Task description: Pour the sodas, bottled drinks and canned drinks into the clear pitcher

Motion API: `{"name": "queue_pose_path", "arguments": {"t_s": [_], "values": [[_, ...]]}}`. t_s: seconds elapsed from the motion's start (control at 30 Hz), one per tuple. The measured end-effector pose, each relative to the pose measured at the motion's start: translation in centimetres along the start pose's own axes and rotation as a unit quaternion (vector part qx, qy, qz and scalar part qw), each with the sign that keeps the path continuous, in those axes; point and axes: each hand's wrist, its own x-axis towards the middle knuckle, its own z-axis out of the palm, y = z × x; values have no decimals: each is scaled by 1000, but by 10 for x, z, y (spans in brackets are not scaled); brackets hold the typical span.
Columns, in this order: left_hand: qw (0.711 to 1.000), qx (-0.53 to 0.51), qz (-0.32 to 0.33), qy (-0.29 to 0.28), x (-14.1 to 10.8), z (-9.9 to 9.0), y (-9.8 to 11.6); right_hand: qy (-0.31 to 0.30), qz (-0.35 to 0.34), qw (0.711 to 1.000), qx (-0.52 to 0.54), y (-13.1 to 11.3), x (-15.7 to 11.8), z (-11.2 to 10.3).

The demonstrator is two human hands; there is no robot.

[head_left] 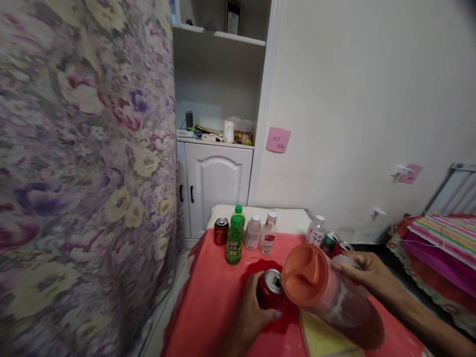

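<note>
My left hand (247,315) is closed around a dark red drink can (270,292), which stands over a red tray (288,320) with its silver top showing. A clear plastic pitcher (349,312) with an orange lid (303,275) is tilted over to the left, its lid right beside the can's top. Gripping the pitcher's handle on the upper side is my right hand (366,272). Reddish-brown liquid seems to lie in the pitcher's lower end. I cannot tell whether any is flowing out, as the lid hides the spout.
Green bottles (234,245), clear white-capped bottles (253,234) and a dark can (220,232) stand along the table's back left. Another clear bottle (316,229) and two cans (329,242) stand behind the pitcher. A yellow cloth (323,337) lies beneath it. A floral curtain (89,173) hangs left.
</note>
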Motion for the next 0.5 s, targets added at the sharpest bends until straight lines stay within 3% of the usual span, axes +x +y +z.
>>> {"name": "queue_pose_path", "arguments": {"t_s": [0.5], "values": [[1000,23,-5,1,-1,0,8,-9,0,1000,22,-8,-4,-1]]}}
